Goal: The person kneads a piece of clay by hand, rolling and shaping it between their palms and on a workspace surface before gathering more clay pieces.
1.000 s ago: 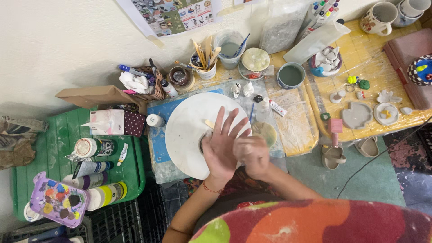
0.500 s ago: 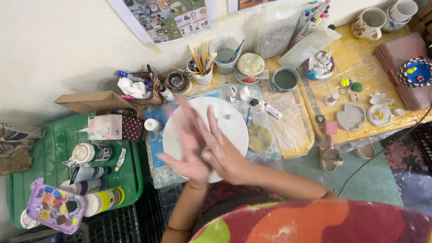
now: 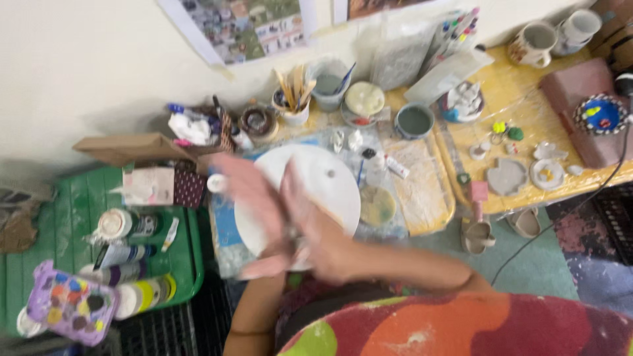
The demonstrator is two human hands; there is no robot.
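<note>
Flat on the tabletop (image 3: 521,92): round white plate (image 3: 323,191), no long axis, face up. Pressed together over its near-left edge: left hand (image 3: 254,204) and right hand (image 3: 316,240), blurred, fingers extended, gripping nothing. Behind: grey-filled cup (image 3: 415,120), brush cup (image 3: 293,105) with handles upright. Left: purple paint palette (image 3: 69,302) on green tray (image 3: 72,217).

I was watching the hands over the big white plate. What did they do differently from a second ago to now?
A second ago both hands lay fingers-up over the white plate. Now the left hand and right hand are pressed together palm to palm, blurred, fingers slanting to the left. Neither holds anything. The plate, brush cup, green tray and paint palette stayed put.
</note>
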